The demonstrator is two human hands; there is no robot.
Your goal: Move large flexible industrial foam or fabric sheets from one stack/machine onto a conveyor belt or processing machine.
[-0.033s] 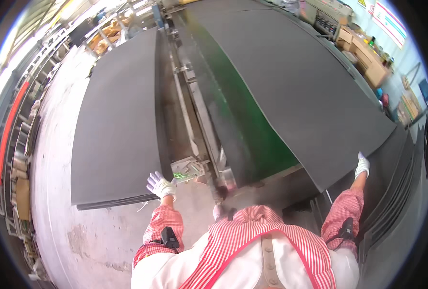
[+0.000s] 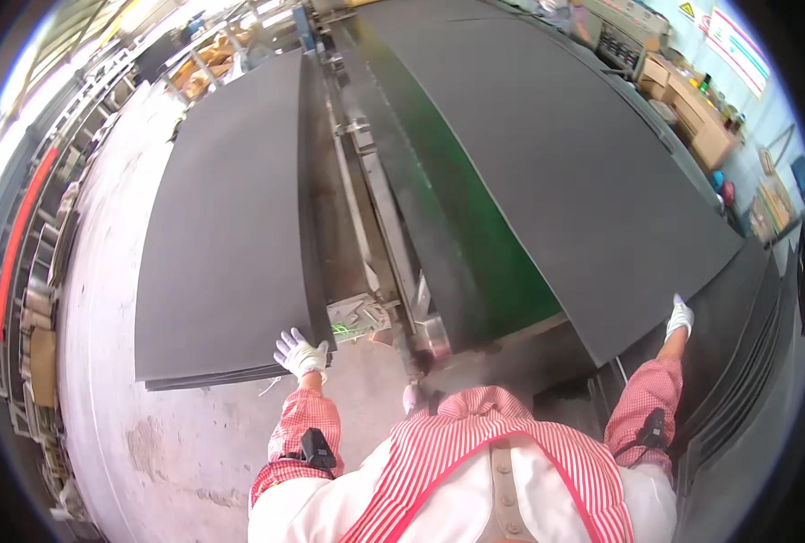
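Note:
My left hand [image 2: 301,353], in a pale glove, lies with its fingers spread at the near right corner of a stack of dark grey sheets [image 2: 221,226]. Nothing is held in it. On the other side, my gloved right hand [image 2: 679,319] is at the near edge of a large dark grey sheet [image 2: 556,154], one digit stretched over the top and the others partly hidden at the edge. That sheet lies over a green surface [image 2: 502,262], a strip of which shows along the sheet's left side.
Metal rails [image 2: 352,195] run between the stack and the green surface. More dark sheets [image 2: 737,362] are piled at the right, below the large sheet. Cardboard boxes [image 2: 692,118] stand at the far right. Concrete floor [image 2: 185,452] lies at the left.
The view has shifted slightly. My left hand sits a little further onto the corner of the left stack; my right hand stays at the large sheet's edge.

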